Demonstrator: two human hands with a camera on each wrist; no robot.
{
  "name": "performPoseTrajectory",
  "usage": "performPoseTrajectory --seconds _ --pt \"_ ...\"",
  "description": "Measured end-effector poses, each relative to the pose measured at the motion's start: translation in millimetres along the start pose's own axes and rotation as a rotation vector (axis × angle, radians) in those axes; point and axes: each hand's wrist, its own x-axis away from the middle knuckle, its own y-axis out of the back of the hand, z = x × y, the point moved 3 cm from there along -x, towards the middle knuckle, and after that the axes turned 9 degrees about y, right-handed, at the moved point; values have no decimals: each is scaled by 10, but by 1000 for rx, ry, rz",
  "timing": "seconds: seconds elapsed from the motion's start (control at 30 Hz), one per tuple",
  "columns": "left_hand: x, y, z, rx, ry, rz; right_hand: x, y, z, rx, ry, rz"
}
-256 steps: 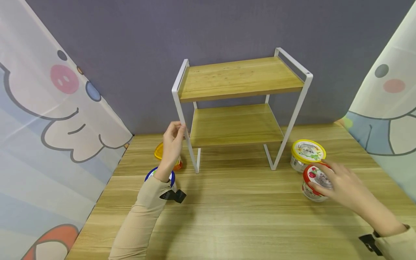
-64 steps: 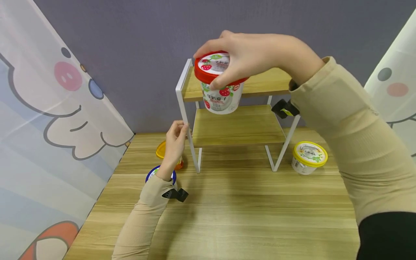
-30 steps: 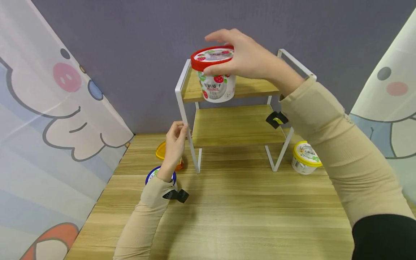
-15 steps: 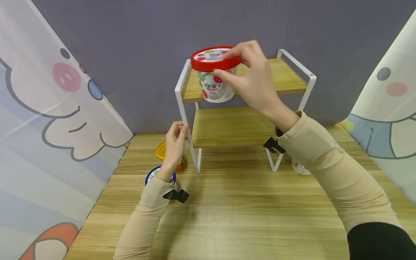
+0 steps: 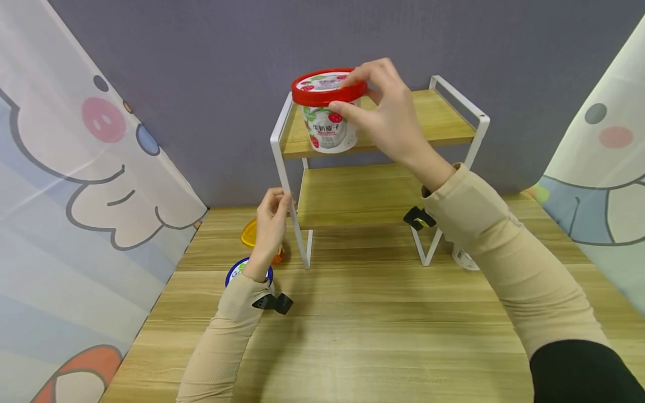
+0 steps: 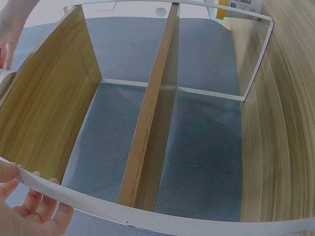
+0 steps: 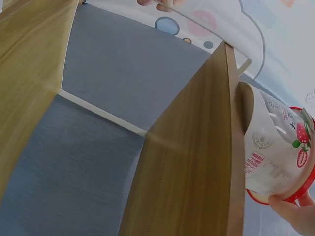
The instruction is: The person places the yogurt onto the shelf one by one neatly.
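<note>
My right hand [image 5: 395,120] pinches the right side of the red lid rim of a white paper tub [image 5: 330,131] printed with strawberries. The tub is upright over the front left part of the upper wooden shelf board [image 5: 423,126]. In the right wrist view, the base of the tub [image 7: 275,142] lies right at the board's edge, with my thumb [image 7: 288,211] at the rim. Lower down, my left hand [image 5: 272,218] grips the white front left leg [image 5: 283,173] of the two-tier rack. The left wrist view shows its fingers [image 6: 44,209] curled round that leg.
Behind my left forearm stand a blue-lidded tub [image 5: 237,271] and an orange-lidded tub [image 5: 248,232], both partly hidden. Another white tub [image 5: 464,258] shows beneath my right sleeve by the rack's right leg. A grey wall [image 5: 227,112] rises behind the rack.
My right hand has lifted the strawberry tub from the table's right side to the rack's top. Lately its fingers slid to the rim's right side, and the tub shifted slightly left and back.
</note>
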Motion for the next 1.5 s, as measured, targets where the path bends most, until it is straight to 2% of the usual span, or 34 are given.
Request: performPoseTrajectory --seconds 0.23,0.53,0.67,1.5 --pt "4 8 0 0 0 -4 -53 7 -80 -5 -75 45" --pt "1 18 -3 10 -5 3 -111 -2 -186 -163 -89 47" --pt "1 22 3 14 -7 2 -128 -21 -212 -200 -96 56" --pt "-2 37 11 19 25 5 -172 -51 -269 -192 -147 86"
